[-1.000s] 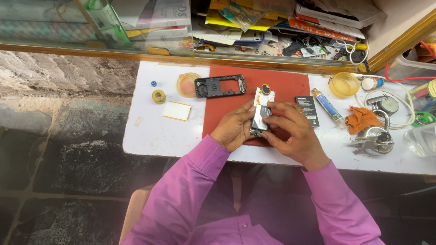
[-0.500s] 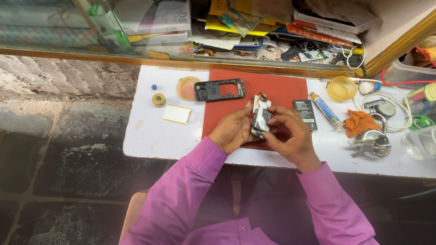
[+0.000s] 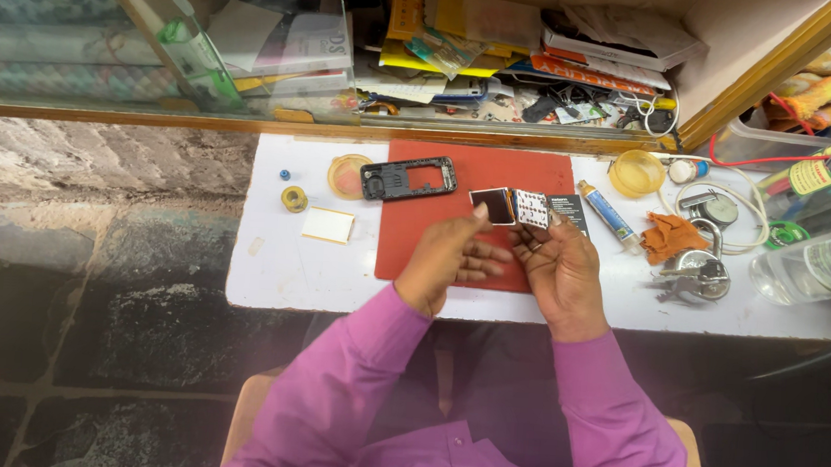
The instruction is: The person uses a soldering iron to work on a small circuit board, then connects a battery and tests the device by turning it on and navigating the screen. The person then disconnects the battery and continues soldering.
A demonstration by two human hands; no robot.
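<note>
Both my hands hold a small phone circuit board with a keypad face and a little dark screen (image 3: 513, 207) over a red mat (image 3: 435, 225). My left hand (image 3: 449, 261) pinches the screen end with thumb and forefinger. My right hand (image 3: 561, 263) grips the keypad end. A black phone frame (image 3: 408, 178) lies on the mat's far left corner. A black battery (image 3: 568, 209) lies just beyond my right hand.
On the white tabletop (image 3: 281, 274): a yellow tape roll (image 3: 293, 199), a cream card (image 3: 328, 225), a round orange lid (image 3: 347, 174), a glue tube (image 3: 608, 213), an orange cloth (image 3: 666, 236), keys (image 3: 690, 273), a clear bottle (image 3: 812, 268). A glass case of papers (image 3: 464, 37) stands behind.
The board has turned from upright to lying sideways between my hands, with the screen now folded out to the left. Both hands shifted slightly toward me.
</note>
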